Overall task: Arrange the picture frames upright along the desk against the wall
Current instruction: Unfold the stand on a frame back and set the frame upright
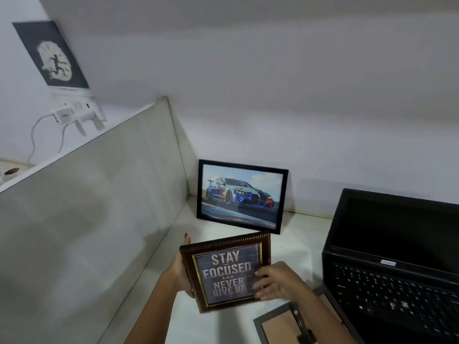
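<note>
A black frame with a racing car picture (240, 196) stands upright in the desk's back left corner, leaning on the wall. In front of it, above the desk, I hold a brown ornate frame reading "Stay focused and never give up" (224, 269), tilted slightly. My left hand (179, 268) grips its left edge from behind. My right hand (275, 281) holds its right edge, fingers over the glass. A grey frame (278, 325) lies face down on the desk at the bottom, its cardboard back and stand showing.
An open black laptop (395, 264) fills the right side of the white desk (295, 247). A grey partition panel (99, 207) borders the desk on the left. Beyond it, a wall socket with plugged chargers (74, 112) and a poster (51, 54).
</note>
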Demonstrator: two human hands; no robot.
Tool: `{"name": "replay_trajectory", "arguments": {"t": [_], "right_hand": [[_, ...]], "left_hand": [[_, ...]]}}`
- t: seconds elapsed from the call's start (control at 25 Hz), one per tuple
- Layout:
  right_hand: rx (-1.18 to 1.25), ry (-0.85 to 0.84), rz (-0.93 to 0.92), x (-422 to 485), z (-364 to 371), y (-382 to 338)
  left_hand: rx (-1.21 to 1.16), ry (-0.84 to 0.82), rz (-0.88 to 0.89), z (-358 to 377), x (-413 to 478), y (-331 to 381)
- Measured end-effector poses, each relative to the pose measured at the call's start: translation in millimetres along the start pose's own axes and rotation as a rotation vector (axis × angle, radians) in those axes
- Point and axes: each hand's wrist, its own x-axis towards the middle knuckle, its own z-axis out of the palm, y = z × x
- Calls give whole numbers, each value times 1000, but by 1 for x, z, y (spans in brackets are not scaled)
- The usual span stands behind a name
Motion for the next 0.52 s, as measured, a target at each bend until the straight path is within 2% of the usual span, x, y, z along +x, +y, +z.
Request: {"name": "replay_trajectory", "arguments": {"t": [0.24,0.32,0.4,0.52], "right_hand": [[-263,49,-5,31,5,2],[-295,42,-52,33,3,2],[-277,34,-95,32,4,7],[-208,122,-179,24,5,20]], "left_hand": [[-45,-76,7,-13,47,29],[-62,-24,71,-10,52,30],[-138,71,154,-16,63,24],[-284,410,303,-32,77,-9]]}}
